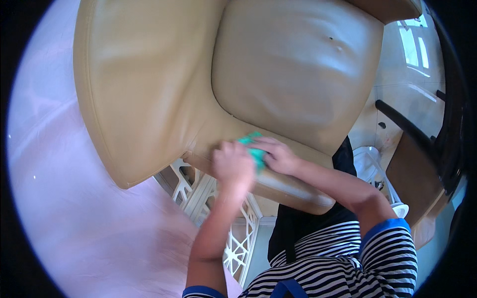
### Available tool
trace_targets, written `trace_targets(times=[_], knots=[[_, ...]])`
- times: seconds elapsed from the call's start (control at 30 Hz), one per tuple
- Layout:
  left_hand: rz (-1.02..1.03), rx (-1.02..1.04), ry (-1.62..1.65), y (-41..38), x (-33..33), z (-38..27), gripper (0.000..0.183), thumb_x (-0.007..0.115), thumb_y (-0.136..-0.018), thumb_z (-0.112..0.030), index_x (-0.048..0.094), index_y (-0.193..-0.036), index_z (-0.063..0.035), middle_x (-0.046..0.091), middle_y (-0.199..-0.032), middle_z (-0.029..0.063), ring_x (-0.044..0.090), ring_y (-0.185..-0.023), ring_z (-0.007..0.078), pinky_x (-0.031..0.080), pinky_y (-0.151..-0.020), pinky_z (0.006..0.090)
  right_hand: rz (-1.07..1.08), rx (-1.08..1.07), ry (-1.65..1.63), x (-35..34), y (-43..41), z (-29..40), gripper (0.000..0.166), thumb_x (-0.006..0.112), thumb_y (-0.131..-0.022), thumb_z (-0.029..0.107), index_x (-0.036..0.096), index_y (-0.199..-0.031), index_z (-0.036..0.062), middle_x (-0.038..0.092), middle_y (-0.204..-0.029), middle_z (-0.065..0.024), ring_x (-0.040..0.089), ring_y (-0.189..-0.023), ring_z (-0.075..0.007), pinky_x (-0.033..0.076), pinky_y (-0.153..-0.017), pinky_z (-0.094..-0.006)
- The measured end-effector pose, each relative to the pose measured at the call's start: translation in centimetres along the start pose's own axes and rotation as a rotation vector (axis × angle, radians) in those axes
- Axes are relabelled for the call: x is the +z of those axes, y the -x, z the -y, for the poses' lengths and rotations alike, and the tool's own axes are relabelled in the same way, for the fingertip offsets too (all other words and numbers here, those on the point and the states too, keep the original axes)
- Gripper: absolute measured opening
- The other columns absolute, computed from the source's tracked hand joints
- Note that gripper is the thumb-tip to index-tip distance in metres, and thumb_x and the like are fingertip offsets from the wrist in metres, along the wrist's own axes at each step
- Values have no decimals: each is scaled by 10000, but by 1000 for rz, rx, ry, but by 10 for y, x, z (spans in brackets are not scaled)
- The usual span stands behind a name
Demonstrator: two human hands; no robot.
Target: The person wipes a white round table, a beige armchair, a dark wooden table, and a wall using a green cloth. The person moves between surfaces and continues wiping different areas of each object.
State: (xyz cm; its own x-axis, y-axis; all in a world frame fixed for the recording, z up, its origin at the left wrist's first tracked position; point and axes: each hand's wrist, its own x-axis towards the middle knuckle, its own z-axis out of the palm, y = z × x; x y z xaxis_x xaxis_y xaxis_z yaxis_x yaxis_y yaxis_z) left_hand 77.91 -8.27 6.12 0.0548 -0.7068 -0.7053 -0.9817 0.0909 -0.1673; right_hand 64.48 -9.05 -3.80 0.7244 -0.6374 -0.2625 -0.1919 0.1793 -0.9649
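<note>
A tan leather-like armchair fills the upper view, with its broad smooth backrest [141, 85] on the left and its seat cushion [290, 74] at upper centre. A small dark hole marks the cushion. My hands meet over the chair's near armrest [298, 186]. Between them is a crumpled green cloth [258, 153], pressed against the armrest. My right hand [278, 154] grips the cloth from the right, fingers bent over it. At the cloth's left edge, my left hand [234, 162] is blurred, its fingers curled down onto the cloth and armrest.
White lattice panelling [238, 246] shows below the armrest. A pale pinkish sheet-like surface [111, 238] spreads along the left. To the right are a white bucket-like container [367, 162], a black bar [404, 124], a brown panel [411, 171] and glossy floor tiles [395, 89].
</note>
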Motion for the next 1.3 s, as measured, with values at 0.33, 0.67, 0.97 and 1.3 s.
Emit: trace_targets(times=[0.33,0.67,0.97,1.3], knots=[[28,109,210,29,-7,-52,273,482,-774,-232,600,-957,-67,545,-973,69,464,-957,246,362,-757,421,122,79,67,-40,69,12,380,508,-724,12,572,-1095,55,519,-1151,-193,498,-1076,-355,398,-938,-403],[98,455,387,42,11,-197,233,505,-765,-194,630,-907,-57,545,-963,60,484,-938,219,393,-734,389,-36,365,188,-106,217,-3,387,504,-672,-64,595,-1039,20,533,-1131,-195,510,-1078,-350,418,-926,-391],[207,78,94,-39,8,-8,290,408,-861,-232,582,-1064,-117,542,-1101,53,463,-1045,248,380,-844,404,-171,7,59,6,13,-43,336,530,-690,-9,599,-1015,37,563,-1050,-188,526,-979,-367,425,-881,-420],[373,469,398,-36,31,-103,260,513,-780,-219,609,-996,-108,541,-1040,101,471,-1020,293,421,-822,429,149,247,116,-81,117,-56,318,577,-646,11,626,-950,90,570,-888,-156,559,-877,-329,466,-781,-406]])
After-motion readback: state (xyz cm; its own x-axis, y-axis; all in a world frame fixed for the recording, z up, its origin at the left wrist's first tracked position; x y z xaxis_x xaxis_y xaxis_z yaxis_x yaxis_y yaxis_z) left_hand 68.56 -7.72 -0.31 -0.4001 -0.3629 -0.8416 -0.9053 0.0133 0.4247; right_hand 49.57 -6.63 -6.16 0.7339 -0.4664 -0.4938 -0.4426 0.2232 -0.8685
